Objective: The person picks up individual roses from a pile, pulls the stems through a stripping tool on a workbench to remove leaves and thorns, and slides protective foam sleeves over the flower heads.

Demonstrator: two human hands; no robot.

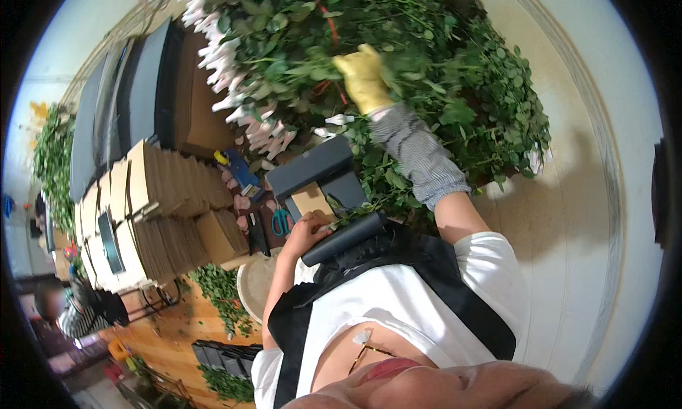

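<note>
My right hand (364, 79), in a yellow glove and grey striped sleeve, reaches over a large heap of leafy green stems (440, 47). Its fingers are closed around a leafy stem (312, 69), whose leaves blur with motion. At the heap's left edge, white-sleeved flower heads (222, 61) stick out in a row. My bare left hand (310, 231) lies with fingers stretched over a tan cardboard piece (311, 198) in an open dark grey box (312, 166). One dark flap (344, 238) of it curves up near my waist. A few leaves lie beside my left fingers.
Teal-handled scissors (280, 222), a black knife-like tool (258, 233) and a blue tool (241, 173) lie left of the box. Stacked cardboard (153, 189) and dark boards (142, 89) stand further left. A pale round bucket (254, 285) is below; another person (82, 306) is at far left.
</note>
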